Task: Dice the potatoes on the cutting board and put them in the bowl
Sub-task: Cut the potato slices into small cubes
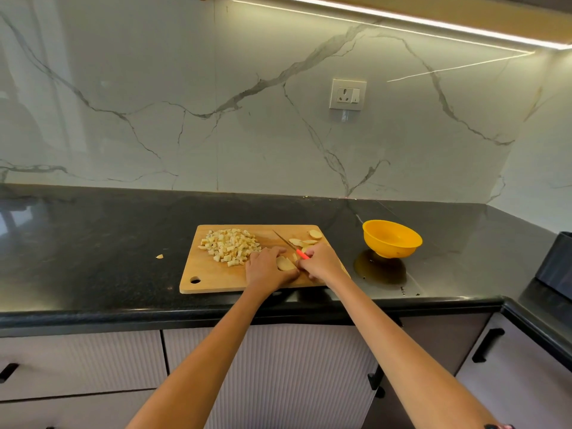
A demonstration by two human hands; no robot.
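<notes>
Black granite counter [108, 243] under us, wooden cutting board [216, 274] on it, yellow bowl [391, 238] just right. Diced potato pile [230, 244] sits far-left on the board. Our left hand [267, 269] pins a potato piece [285, 263]; our right hand [320, 263] grips the red-handled knife [292, 246].

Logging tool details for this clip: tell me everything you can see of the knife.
The knife is small, with a slim, dark-looking blade and a bright red-orange handle. It lies low over the wooden cutting board, blade pointing away and to the left, its tip near the board's far middle. The right hand closes around the handle, hiding most of it. The blade runs between the diced pile and the potato slices. Whether the edge touches the board cannot be told.
</notes>
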